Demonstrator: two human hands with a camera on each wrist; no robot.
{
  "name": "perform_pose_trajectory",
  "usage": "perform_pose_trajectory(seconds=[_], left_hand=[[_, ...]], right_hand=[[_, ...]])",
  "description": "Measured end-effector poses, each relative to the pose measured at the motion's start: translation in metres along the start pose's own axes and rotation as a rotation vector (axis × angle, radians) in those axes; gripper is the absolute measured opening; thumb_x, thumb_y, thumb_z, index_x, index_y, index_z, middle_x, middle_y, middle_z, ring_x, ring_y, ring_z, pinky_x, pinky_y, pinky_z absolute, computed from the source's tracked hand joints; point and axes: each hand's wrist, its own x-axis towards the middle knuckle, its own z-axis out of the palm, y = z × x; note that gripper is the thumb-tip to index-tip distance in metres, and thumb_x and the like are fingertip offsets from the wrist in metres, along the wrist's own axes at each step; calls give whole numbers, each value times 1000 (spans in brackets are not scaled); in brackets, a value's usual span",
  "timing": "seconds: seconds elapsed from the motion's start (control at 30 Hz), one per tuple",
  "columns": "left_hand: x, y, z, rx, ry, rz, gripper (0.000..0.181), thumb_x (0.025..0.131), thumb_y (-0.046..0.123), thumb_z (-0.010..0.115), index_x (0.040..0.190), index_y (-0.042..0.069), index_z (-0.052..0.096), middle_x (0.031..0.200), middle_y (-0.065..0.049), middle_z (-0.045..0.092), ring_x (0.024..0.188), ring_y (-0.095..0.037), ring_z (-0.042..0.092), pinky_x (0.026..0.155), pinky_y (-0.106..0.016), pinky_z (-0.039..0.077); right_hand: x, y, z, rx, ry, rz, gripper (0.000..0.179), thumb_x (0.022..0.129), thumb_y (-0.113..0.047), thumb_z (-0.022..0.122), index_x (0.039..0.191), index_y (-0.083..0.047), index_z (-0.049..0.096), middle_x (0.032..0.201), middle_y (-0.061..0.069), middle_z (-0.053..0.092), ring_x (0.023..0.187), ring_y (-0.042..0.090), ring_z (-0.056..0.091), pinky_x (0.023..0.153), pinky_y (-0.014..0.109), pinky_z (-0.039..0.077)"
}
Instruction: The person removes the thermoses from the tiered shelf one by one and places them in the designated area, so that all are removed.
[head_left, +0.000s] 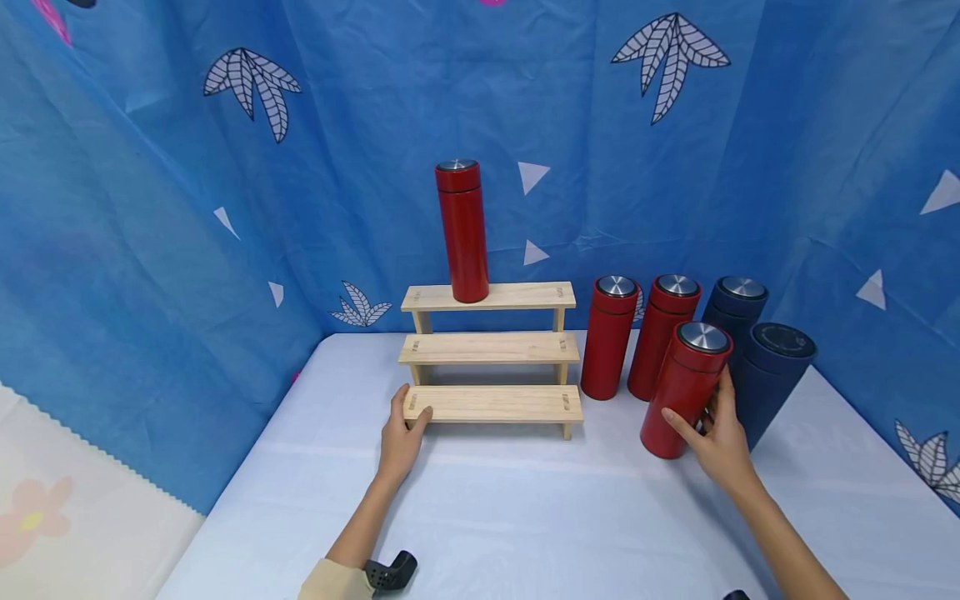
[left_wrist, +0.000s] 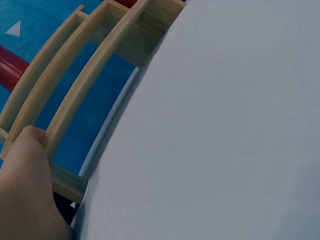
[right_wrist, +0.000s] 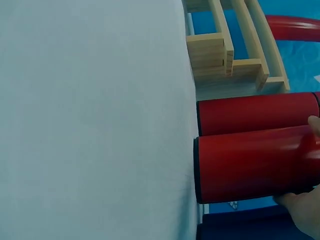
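My left hand point(head_left: 400, 433) grips the left end of the lowest step of a three-tier wooden display stand point(head_left: 491, 404), thumb on its top. On the top tier stands a red thermos point(head_left: 462, 233) with a silver lid. To the right, my right hand point(head_left: 717, 437) holds another red thermos point(head_left: 675, 400) upright, thumb on the near side and fingers round its right side. In the right wrist view that held thermos point(right_wrist: 250, 162) fills the right side, with part of the hand point(right_wrist: 305, 210) cut off by the frame edge. Whether its base touches the table cannot be told.
Two more red thermoses point(head_left: 609, 342) stand between the stand and my right hand. Two dark blue thermoses point(head_left: 772, 387) stand behind and right of it. White cloth covers the table point(head_left: 510, 517); a blue patterned curtain point(head_left: 375, 208) hangs close behind.
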Motion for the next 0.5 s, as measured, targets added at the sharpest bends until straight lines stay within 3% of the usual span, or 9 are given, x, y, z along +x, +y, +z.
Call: perform_pose_trajectory(seconds=[0.07,0.17,0.23,0.33,0.4,0.5], left_hand=[[0,0,0,1,-3,-3,68,92,37,56,145,9,23,145,-18,31,133,-32,28,107,-48,24],[0,0,0,3,-4,-8,68,92,37,55,145,9,23,145,-17,31,133,-32,29,107,-47,24],[0,-1,0,0,-5,-12,68,92,38,55,145,10,23,145,-17,31,133,-31,29,107,-46,24],[1,-1,0,-3,-9,-19,68,92,40,55,145,11,22,146,-15,31,133,-30,28,108,-46,23],[1,-1,0,-7,-13,-22,69,92,41,54,145,11,22,146,-15,30,134,-30,27,108,-46,23],[2,-1,0,-6,-16,-18,69,92,41,54,145,12,22,146,-15,30,134,-30,27,108,-47,22]], right_hand=[[-3,-6,0,-25,41,-40,105,81,-2,70,148,-28,-6,150,12,19,135,32,23,99,36,33],[-7,-18,0,-101,155,-178,95,81,-2,68,149,-18,5,151,10,19,137,24,22,105,28,27],[-9,-27,1,-161,258,-297,78,86,-12,63,147,-10,15,149,12,22,136,24,23,107,30,24],[-8,-41,7,-210,399,-464,64,88,-30,57,136,2,29,143,18,31,131,31,28,106,35,29],[-7,-49,15,-195,428,-528,61,87,-35,57,130,4,36,138,20,37,127,33,33,102,31,35],[-6,-57,31,-157,363,-563,56,84,-29,62,126,3,44,133,19,44,122,31,39,96,19,37]])
